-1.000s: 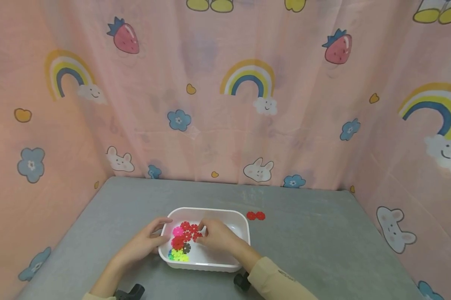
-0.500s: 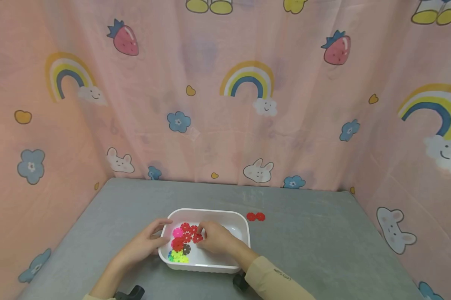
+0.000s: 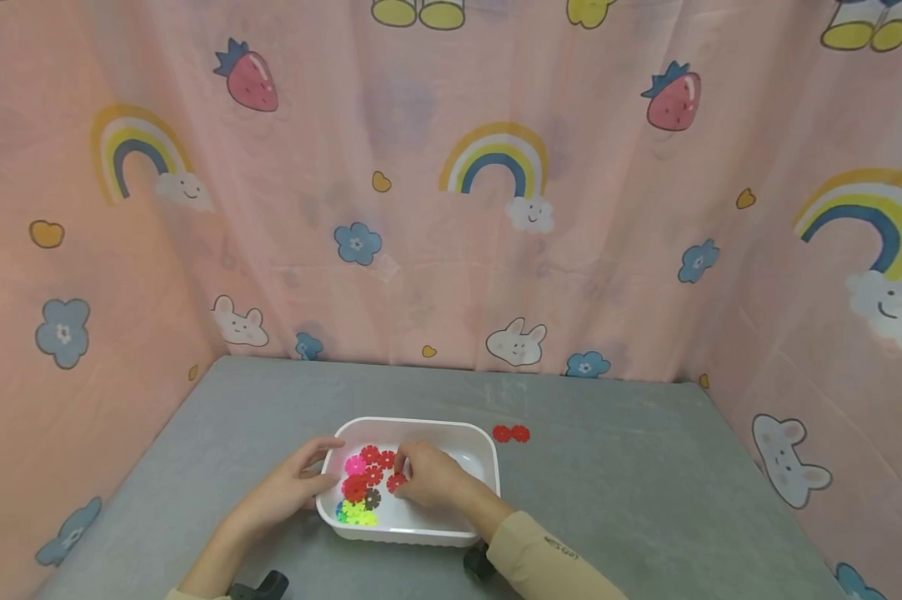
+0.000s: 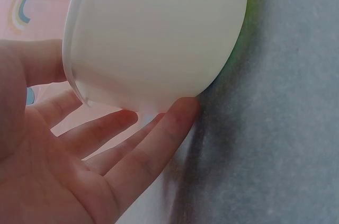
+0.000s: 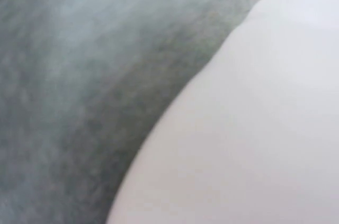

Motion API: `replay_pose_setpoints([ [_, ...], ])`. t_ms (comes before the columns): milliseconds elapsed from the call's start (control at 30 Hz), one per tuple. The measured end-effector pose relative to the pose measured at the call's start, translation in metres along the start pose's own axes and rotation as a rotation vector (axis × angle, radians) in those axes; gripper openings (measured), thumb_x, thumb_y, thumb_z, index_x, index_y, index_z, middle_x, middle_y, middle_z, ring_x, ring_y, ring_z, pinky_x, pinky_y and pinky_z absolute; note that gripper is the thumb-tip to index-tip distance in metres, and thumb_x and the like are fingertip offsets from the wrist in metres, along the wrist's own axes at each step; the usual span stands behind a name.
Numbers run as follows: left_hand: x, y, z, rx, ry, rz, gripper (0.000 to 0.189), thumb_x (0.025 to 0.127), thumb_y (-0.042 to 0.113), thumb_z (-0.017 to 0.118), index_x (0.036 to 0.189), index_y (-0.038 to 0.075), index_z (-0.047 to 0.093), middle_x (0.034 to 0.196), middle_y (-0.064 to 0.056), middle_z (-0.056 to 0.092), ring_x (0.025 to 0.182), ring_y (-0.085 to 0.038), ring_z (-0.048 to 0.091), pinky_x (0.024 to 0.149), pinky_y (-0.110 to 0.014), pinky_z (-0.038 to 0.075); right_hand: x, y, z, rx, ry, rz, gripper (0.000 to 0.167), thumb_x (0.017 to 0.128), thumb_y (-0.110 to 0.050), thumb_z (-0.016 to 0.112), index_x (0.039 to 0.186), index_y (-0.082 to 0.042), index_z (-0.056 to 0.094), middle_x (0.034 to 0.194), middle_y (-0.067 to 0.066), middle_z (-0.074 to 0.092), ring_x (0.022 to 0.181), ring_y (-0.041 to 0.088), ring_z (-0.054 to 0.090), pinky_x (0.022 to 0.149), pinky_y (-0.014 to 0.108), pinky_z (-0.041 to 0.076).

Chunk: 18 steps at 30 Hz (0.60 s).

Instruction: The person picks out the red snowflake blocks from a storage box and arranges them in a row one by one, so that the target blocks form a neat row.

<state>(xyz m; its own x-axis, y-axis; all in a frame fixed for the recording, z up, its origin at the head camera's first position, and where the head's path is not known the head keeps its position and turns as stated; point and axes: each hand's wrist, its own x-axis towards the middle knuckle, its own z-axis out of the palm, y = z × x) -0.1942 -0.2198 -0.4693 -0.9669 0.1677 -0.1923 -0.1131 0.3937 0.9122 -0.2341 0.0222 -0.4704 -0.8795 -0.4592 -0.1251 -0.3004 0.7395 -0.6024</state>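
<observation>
A white plastic tub (image 3: pixel 451 533) stands on the table with several flower-shaped plastic discs in its left half. My left hand (image 3: pixel 293 477) grips the tub's left end, thumb at the rim and fingers against the outer wall, as the left wrist view shows up close on the tub's side (image 4: pixel 159 33). Inside the tub, my right hand (image 3: pixel 434 477) pinches a red disc (image 3: pixel 395 482) between thumb and fingers, low over the tub's floor. Left of it lie more red discs (image 3: pixel 373 475), a pink disc (image 3: pixel 356 465), a dark brown disc (image 3: pixel 372 498) and yellow-green discs (image 3: pixel 359 513).
Two red discs (image 3: pixel 511 433) lie side by side on the grey table (image 3: pixel 616 483), just beyond the tub's right back corner. A pink patterned curtain (image 3: pixel 608 250) rises along the back and both sides. The right wrist view holds only tub wall (image 5: pixel 254 128) and grey tabletop.
My right hand has drawn the pinched red disc slightly toward me, apart from the other red ones. The left hand and the tub have stayed in place.
</observation>
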Motion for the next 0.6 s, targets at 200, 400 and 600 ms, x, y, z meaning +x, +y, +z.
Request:
replay_pose_setpoints([
  [200,-0.001,0.0,-0.001,-0.005,-0.011,0.002,0.054,0.097,0.02,0.067,0.147,0.012,0.047,0.157,-0.029,0.033,0.134,-0.052,0.046,0.086,-0.047,0.059,-0.001,0.0,-0.002,-0.008,-0.015,0.009,0.028,0.082,-0.013,0.084,0.095,-0.018,0.06,0.08,-0.005,0.054,0.073,0.012,0.053,0.066,0.026,0.048],
  [400,-0.003,0.002,-0.002,-0.018,-0.02,0.017,0.055,0.097,0.018,0.067,0.147,0.011,0.046,0.156,-0.03,0.033,0.134,-0.054,0.045,0.086,-0.049,0.059,-0.003,0.0,-0.004,0.008,-0.016,-0.01,0.027,0.084,-0.008,0.082,0.095,-0.018,0.059,0.079,-0.005,0.055,0.073,0.012,0.054,0.065,0.025,0.048],
  [600,-0.002,0.001,-0.001,-0.018,-0.028,0.017,0.055,0.097,0.018,0.067,0.147,0.011,0.046,0.156,-0.03,0.033,0.133,-0.053,0.047,0.086,-0.048,0.059,-0.01,0.001,-0.011,0.028,-0.039,-0.023,0.023,0.087,-0.008,0.077,0.094,-0.02,0.059,0.077,-0.005,0.057,0.07,0.012,0.055,0.062,0.024,0.048],
])
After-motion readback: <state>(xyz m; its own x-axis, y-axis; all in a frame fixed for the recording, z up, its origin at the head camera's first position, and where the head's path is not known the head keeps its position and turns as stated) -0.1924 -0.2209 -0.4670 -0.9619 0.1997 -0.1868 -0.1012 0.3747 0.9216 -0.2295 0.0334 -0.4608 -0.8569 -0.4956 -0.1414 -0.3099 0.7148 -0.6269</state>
